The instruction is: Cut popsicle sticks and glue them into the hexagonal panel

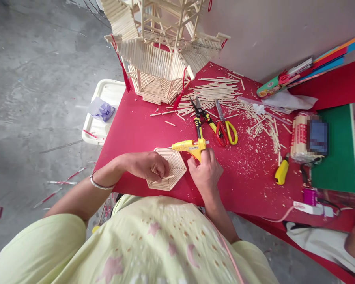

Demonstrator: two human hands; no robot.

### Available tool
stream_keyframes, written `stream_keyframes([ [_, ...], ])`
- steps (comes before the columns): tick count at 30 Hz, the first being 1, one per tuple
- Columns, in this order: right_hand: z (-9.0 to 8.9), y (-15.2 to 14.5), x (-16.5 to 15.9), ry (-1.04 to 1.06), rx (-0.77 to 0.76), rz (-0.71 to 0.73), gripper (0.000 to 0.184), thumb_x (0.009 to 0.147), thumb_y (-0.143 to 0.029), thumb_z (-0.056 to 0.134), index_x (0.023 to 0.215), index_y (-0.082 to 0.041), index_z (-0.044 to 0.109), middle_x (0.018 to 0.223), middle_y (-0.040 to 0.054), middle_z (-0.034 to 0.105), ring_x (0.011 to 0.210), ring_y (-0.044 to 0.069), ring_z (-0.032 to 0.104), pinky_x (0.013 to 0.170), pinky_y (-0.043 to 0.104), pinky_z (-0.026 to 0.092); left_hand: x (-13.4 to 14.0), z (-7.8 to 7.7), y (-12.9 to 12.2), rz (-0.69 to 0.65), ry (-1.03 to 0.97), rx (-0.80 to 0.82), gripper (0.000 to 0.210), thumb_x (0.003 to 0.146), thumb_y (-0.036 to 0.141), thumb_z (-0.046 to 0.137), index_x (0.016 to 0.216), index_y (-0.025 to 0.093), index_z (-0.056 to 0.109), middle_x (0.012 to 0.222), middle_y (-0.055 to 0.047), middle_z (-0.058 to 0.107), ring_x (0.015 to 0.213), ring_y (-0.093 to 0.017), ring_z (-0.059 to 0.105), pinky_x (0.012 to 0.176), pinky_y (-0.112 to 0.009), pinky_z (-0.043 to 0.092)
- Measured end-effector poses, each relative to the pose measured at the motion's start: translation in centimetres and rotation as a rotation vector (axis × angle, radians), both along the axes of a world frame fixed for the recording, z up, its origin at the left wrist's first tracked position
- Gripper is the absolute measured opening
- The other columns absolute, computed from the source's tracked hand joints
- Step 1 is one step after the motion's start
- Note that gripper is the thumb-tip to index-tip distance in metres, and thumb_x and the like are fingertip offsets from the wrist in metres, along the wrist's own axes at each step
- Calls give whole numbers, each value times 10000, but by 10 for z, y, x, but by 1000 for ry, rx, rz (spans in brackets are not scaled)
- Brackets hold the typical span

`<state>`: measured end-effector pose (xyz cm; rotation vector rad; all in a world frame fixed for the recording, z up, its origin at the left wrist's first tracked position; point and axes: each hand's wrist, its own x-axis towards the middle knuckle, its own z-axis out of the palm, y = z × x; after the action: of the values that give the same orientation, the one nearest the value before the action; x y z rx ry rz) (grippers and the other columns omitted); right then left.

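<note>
Head cam: L hand (146, 163) is reaching over the near part of the red surface (130, 134), fingers pinching narrow on a short stick (168, 177). That stick is hanging just above, or maybe touching, the many-sided panel (177, 167) made of sticks in rings; can't tell which. The panel is lying flat nr the surface's front edge, partly hidden by the L hand. R hand (207, 169) is wrapping its fingers round the handle of a yellow glue gun (189, 146), just right of the panel. The gun's nozzle is pointing left, over the panel's far edge; can't tell if it's touching.

Beyond the gun, snips (198, 125) w/ black & yellow handles are lying open, and scissors (232, 132) w/ red & yellow handles are resting just to their right. A loose stick pile (215, 92) is spreading behind both, w/ crumbs scattering to the right. A big stick tower (154, 59) w/ red tassels is standing at the back L. A yellow cutter knife (281, 170) is lying over on the R side, nr a stick bundle (297, 138).
</note>
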<state>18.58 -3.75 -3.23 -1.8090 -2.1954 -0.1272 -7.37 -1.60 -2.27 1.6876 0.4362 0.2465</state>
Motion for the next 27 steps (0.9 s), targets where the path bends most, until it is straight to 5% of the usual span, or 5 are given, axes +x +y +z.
stream_keyframes([
  [27,8,-7,17,-36,64,-68,205,906,-274,564,1038,-170,681,950,94,666,761,214,614,586,331,363,-1,-1,-2,18,29,-24,158,844,108,628,775,169,757,971,-79,753,799,-151,661,726,-221,482],
])
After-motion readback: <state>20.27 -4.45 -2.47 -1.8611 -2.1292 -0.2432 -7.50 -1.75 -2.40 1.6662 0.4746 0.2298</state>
